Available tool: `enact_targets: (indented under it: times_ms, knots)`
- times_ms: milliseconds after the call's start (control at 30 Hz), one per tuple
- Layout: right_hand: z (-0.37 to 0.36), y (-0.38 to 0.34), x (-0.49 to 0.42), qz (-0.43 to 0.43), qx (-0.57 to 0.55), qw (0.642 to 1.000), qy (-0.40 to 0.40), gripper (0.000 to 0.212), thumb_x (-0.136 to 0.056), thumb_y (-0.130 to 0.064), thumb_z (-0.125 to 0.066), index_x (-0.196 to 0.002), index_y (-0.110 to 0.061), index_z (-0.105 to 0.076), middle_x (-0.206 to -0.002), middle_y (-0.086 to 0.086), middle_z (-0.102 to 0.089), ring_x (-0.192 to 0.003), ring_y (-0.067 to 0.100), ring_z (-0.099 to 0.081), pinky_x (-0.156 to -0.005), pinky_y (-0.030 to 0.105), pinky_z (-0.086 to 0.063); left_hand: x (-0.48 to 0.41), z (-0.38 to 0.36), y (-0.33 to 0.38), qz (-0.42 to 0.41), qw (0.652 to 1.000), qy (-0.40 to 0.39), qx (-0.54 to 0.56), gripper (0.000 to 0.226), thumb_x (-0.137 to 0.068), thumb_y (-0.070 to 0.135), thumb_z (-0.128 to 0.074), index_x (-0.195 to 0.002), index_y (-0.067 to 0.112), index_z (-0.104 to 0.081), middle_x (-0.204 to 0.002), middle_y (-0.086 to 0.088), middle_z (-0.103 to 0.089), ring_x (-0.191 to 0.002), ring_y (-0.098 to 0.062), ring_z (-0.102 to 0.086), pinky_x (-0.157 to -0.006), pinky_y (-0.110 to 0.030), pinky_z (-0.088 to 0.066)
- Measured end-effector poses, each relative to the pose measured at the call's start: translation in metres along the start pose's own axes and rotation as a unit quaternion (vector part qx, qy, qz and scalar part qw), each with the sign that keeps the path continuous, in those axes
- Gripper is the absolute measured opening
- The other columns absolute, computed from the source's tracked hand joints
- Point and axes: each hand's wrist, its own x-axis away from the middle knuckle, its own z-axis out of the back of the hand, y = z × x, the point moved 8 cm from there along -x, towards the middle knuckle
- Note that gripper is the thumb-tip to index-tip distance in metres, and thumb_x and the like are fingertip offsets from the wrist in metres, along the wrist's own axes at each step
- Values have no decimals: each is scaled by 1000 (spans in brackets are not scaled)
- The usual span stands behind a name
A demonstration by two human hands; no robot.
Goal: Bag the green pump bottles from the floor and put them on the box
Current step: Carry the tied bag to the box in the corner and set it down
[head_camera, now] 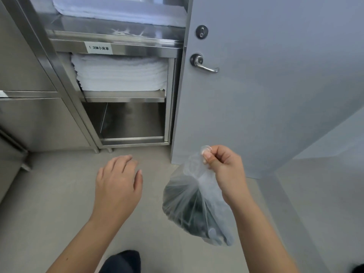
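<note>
Right hand [224, 170] pinches gathered neck of clear plastic bag [197, 205], so load hangs shut above floor [59, 203]. Dark bottles [195, 211] sit at bag's bottom. Left hand [118, 184] empty, fingers loosely spread. Box not visible.

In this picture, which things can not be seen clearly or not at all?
- Contents of the clear plastic bag held by the right hand: only dark shapes in the head view, blurred by crinkled film; colour and count unreadable.
- The box: not in view.
- Label on the steel shelf: print too small.
- Left hand: palm faces down, underside hidden.
</note>
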Motion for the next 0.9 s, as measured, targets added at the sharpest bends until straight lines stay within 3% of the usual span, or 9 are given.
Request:
enact_targets:
  times_ms: [333,600,733,900]
  knots:
    - [-101,-26,-18,1,-8,999,-35,21,-87,-6,-56,-67,-10,-59,-64,2,-52,-61,7,-46,-59,11,-41,-24,21,-85,18,1000,1,-7,44,-83,33,-34,-99,6,-65,-104,-12,-67,-98,-33,-62,-79,-45,-48]
    - [-214,-20,-40,-18,-13,997,-70,20,-87,-4,-55,-67,-7,-59,-61,0,-52,-52,-3,-46,-56,8,-42,-42,32,-193,71,997,2,-28,44,-83,31,-33,-99,6,-65,-103,-12,-68,-97,-33,-62,-78,-46,-49]
    - [-270,-20,-50,-4,17,993,-114,17,-88,-6,-55,-73,0,-60,-65,2,-52,-60,5,-47,-62,18,-42,-46,40,-240,87,994,30,-60,39,-83,28,-36,-99,6,-64,-103,-12,-67,-98,-32,-61,-81,-42,-46]
    - [-338,-23,-62,12,22,985,-173,20,-87,-6,-55,-68,-6,-59,-60,-6,-52,-55,-1,-44,-63,22,-38,-52,59,-285,133,985,76,-83,34,-83,25,-40,-98,5,-64,-104,-12,-67,-100,-32,-61,-84,-37,-34]
